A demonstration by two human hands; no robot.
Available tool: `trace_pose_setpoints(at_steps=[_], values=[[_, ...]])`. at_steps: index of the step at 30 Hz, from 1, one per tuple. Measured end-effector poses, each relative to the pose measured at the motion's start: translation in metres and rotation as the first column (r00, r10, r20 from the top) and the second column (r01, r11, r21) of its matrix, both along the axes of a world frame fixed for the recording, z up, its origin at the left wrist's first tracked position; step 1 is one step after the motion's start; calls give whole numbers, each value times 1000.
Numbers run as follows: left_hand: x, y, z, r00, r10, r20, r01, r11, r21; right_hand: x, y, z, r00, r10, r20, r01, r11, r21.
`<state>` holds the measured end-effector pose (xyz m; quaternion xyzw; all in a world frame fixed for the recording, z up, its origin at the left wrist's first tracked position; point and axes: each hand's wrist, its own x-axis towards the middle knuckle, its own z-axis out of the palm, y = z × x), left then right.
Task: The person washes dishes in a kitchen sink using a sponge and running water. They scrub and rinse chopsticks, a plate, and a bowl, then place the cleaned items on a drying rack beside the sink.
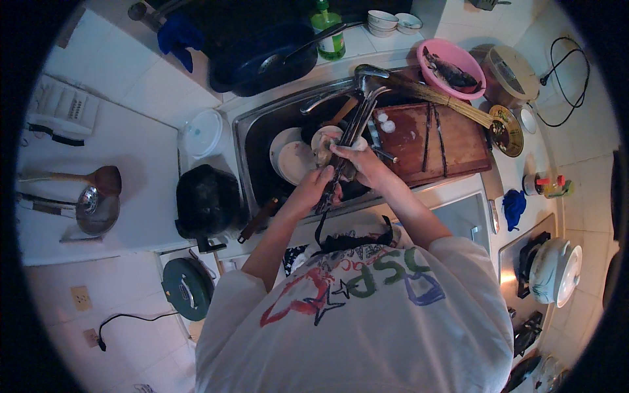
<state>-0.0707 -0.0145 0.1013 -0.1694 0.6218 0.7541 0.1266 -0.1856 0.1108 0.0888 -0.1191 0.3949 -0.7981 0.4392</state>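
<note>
Over the sink (240, 162), a bundle of dark chopsticks (358, 123) runs below the faucet (369, 73). My left hand (310, 189) grips the bundle near its lower end. My right hand (364, 164) holds it higher up, with white foam on the fingers. A pale, crumpled thing (323, 150), perhaps a cloth, is against the chopsticks between my hands. White plates (296, 164) and a bowl (327, 131) lie in the basin beside my left hand. A wooden cutting board (405, 152) right of my right hand bears two separate dark chopsticks (441, 140).
A bamboo pot brush (457, 105) crosses the board's back edge. Behind it stands a pink basin (425, 73) holding a fish (452, 73). A brown handle (258, 221) juts over the sink's front left. A green detergent bottle (328, 37) and stacked bowls (382, 23) stand behind.
</note>
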Motion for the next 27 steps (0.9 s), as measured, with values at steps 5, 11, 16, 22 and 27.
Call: trace_pose_setpoints(at_steps=[5, 11, 16, 22, 27], values=[[-1, -6, 0, 994, -29, -106, 28, 1000, -5, -10, 4, 8, 997, 24, -77, -17, 995, 98], [-8, -8, 6, 1000, -20, 8, 22, 932, -361, -12, 3, 16, 992, 40, -123, -37, 999, 21], [-14, -2, 12, 997, -48, 60, 33, 972, 233, -11, -1, 14, 967, -73, -242, 55, 995, -81], [-19, 1, -2, 986, -157, 63, 99, 838, 537, -5, -5, 10, 989, -149, 0, 148, 986, -75], [-26, 3, -8, 982, -185, 47, 125, 811, 572, -7, -10, 4, 954, -242, 177, 266, 955, -129]])
